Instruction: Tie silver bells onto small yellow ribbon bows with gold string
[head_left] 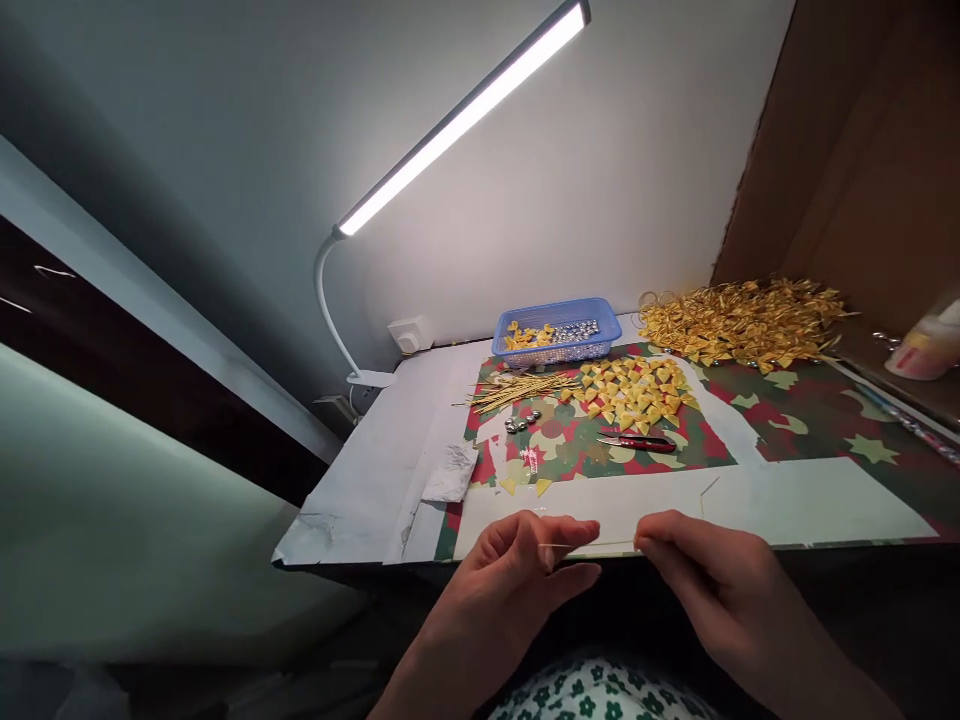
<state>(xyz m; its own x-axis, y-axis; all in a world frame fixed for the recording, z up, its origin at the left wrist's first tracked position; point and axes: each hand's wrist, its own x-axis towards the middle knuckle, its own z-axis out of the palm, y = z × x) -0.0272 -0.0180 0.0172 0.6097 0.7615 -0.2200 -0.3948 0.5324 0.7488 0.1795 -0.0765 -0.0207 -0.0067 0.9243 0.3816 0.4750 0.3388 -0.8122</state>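
Observation:
A thin gold-coloured wire [611, 543] stretches nearly level between my two hands at the table's front edge. My left hand [510, 575] pinches its left part between thumb and index finger, the other fingers loosely extended. On the right, the tips of my right hand [712, 575] are closed on the other part. A thin bent length [703, 495] shows just above the right hand; whether it belongs to the same wire I cannot tell. Beyond the hands, two small yellow ribbon pieces [542, 487] lie at the mat's edge, near red-handled thread snips [637, 443].
Yellow folded ribbon pieces [637, 390] lie heaped beside a bundle of gold wires [517, 390]. Behind stands a blue basket [616, 325]. Several silver bells [517, 424], a crumpled white packet [451, 473] and a gold pile [742, 320] share the table. A lit lamp [465, 120] hangs overhead.

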